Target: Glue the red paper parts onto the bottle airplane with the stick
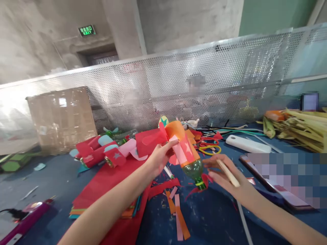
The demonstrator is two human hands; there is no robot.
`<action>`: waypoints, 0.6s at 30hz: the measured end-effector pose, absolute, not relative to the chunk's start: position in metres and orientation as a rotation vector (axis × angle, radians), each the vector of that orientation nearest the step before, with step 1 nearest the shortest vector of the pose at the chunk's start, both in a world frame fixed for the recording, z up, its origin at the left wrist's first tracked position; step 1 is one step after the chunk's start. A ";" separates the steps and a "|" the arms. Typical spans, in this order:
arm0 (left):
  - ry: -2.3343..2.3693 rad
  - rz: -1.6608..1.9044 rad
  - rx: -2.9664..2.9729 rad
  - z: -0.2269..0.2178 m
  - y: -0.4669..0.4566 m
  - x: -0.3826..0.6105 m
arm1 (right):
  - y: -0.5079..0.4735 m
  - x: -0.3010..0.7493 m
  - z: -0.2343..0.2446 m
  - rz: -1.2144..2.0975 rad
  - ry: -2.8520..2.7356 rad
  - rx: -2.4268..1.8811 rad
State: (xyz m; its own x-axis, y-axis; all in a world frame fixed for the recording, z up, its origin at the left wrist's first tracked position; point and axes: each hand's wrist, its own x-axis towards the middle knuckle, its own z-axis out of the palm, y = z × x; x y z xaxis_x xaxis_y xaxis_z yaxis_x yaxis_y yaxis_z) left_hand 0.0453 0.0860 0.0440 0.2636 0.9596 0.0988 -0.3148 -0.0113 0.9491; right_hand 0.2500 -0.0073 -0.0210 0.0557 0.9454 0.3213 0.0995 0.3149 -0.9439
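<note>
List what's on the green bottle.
Orange-red paper wraps the bottle, carrying a pink strip and pale star; a yellow band rings its neck. The wall under the paper is hidden.

A perforated metal screen point(163, 78) stands along the far side, with a brown cardboard piece point(62, 119) propped at its left, and past it I see a lit green exit sign point(87, 30) on the bare concrete wall point(61, 17) near a dark doorway point(99, 54). Over on the right lies a heap of dry, pale-yellow husks point(309, 127). A purple power strip point(29, 221) with a black plug point(19, 213) occupies the near left corner.
</note>
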 end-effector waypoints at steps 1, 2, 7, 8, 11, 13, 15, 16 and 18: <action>0.742 1.171 1.089 0.042 0.084 0.048 | -0.009 0.249 -0.023 0.910 -1.382 -1.035; 0.724 1.172 1.060 0.041 0.081 0.050 | -0.010 0.249 -0.025 0.948 -1.401 -1.018; 0.709 1.176 0.996 0.033 0.064 0.059 | -0.008 0.246 -0.036 0.945 -1.434 -1.073; 0.728 1.180 0.990 0.031 0.062 0.060 | -0.008 0.245 -0.037 0.904 -1.455 -1.086; 0.738 1.174 1.032 0.026 0.057 0.062 | -0.008 0.242 -0.039 0.812 -1.503 -1.097; 0.714 1.154 1.075 0.025 0.057 0.063 | -0.009 0.240 -0.039 0.824 -1.490 -1.108; 0.698 1.125 1.135 0.027 0.058 0.062 | -0.009 0.237 -0.038 0.890 -1.420 -1.116; 0.694 1.108 1.181 0.030 0.059 0.061 | -0.010 0.236 -0.037 0.939 -1.368 -1.113; 0.694 1.073 1.316 0.036 0.063 0.057 | -0.011 0.235 -0.034 1.035 -1.235 -1.081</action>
